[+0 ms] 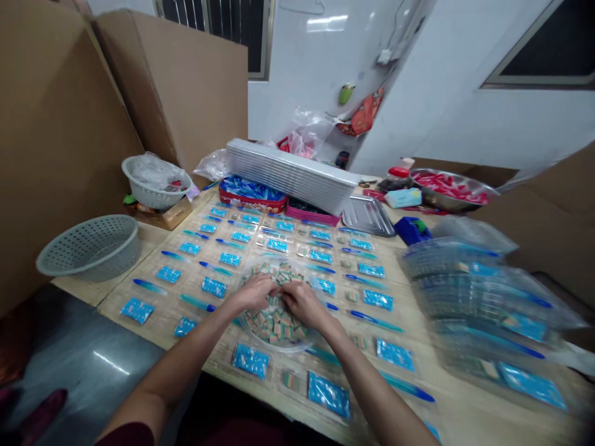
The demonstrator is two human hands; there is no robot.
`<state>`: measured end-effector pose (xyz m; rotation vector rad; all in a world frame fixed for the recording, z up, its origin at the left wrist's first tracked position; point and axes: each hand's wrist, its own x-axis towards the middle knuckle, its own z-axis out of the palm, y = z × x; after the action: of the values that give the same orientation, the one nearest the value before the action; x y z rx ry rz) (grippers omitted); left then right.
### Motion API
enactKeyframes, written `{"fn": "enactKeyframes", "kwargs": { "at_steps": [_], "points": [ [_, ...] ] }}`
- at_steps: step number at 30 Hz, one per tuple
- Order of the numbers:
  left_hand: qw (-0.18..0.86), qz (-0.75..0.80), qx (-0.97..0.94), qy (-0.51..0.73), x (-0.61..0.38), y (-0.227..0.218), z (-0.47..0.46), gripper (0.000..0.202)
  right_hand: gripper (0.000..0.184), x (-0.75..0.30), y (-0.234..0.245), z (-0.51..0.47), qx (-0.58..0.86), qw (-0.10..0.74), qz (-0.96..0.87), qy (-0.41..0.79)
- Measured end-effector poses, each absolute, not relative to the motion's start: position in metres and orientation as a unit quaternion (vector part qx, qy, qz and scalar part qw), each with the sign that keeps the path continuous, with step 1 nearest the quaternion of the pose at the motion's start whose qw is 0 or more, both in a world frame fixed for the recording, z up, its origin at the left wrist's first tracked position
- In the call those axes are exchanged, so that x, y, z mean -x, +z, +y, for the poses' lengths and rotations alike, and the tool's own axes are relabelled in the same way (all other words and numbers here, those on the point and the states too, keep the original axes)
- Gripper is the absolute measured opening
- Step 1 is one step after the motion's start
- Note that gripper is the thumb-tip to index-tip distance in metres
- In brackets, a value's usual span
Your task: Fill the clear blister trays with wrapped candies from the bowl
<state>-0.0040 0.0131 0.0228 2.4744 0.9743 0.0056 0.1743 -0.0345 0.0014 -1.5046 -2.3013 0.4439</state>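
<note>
Both hands reach into a clear round dish (260, 337) filled with several small brown and green erasers (277, 322). My left hand (253, 291) has its fingers curled down into the pile at the dish's far side. My right hand (302, 303) is beside it, fingers bent onto the pieces. What each pinches is hidden. Around the dish, rows of clear trays hold blue packets (251, 360) and blue pens (376, 321).
A tall stack of filled clear trays (478, 297) stands at the right. Grey baskets (90, 246) sit at the left, and a white tray stack (290, 173) and a metal bowl (449, 189) at the back. Cardboard sheets (56, 136) wall the left.
</note>
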Motion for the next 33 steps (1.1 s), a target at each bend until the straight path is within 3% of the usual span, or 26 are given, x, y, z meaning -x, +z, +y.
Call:
{"fn": "enactKeyframes", "kwargs": {
  "at_steps": [6,9,12,16,20,22,25,28,33],
  "points": [
    [0.303,0.417,-0.842,0.162,0.014,0.016,0.016,0.023,0.018,-0.177,0.008,-0.026,0.574,0.197,-0.770,0.196],
    [0.346,0.463,-0.783,0.230,0.016,0.013,0.014,0.014,0.017,-0.172,0.015,-0.017,0.562,0.158,-0.785,0.208],
    [0.444,0.486,-0.684,0.315,0.014,0.009,0.010,0.010,0.017,-0.162,0.019,-0.009,0.552,0.104,-0.807,0.182],
    [0.575,0.478,-0.550,0.373,0.009,0.005,0.002,0.014,0.018,-0.155,0.015,-0.009,0.552,0.103,-0.810,0.170],
    [0.590,0.487,-0.502,0.402,0.004,0.003,-0.004,0.015,0.015,-0.163,0.013,-0.017,0.558,0.203,-0.775,0.217],
    [0.590,0.497,-0.492,0.405,0.001,0.002,-0.005,0.015,0.007,-0.168,0.016,-0.022,0.539,0.287,-0.727,0.313],
    [0.609,0.500,-0.475,0.391,-0.004,0.000,-0.007,0.016,0.018,-0.172,0.022,-0.026,0.479,0.381,-0.633,0.474],
    [0.656,0.466,-0.444,0.395,-0.007,0.003,-0.012,0.020,0.023,-0.169,0.023,-0.026,0.468,0.402,-0.583,0.529],
    [0.702,0.412,-0.411,0.411,-0.003,0.013,-0.020,0.028,0.019,-0.163,0.017,-0.021,0.491,0.409,-0.598,0.484]
  ]
}}
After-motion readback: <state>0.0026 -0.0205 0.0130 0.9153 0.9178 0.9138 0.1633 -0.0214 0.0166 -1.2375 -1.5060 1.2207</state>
